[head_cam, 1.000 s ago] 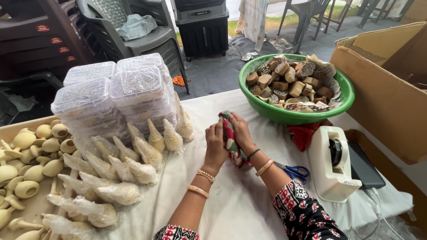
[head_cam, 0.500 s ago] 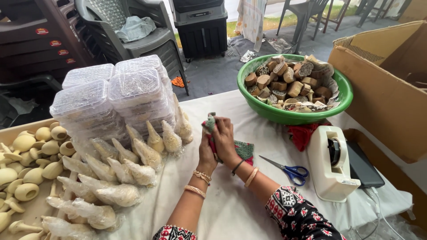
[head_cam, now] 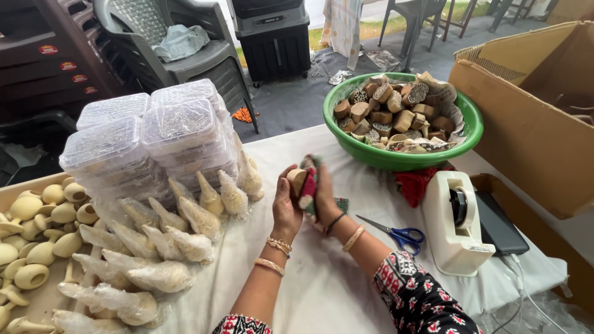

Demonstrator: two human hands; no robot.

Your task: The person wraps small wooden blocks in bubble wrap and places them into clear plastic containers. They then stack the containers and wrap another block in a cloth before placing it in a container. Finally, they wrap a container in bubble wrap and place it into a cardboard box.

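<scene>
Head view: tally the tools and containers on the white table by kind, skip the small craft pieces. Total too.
Green bowl: 1
Tape dispenser: 1
Blue-handled scissors: 1
Stacks of clear lidded boxes: 4 visible
Cardboard box: 1
Total: 8

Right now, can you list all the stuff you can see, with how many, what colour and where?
wooden block: one, tan, in left hand
cloth: one, patterned, between the hands
bowl: one, green, behind, full of wooden blocks
scissors: one, blue-handled, right
tape dispenser: one, white, right
plastic boxes: stacked, clear, left
wrapped shells: many, whitish, left
cardboard box: one, brown, far right
left hand: one
right hand: one
</scene>
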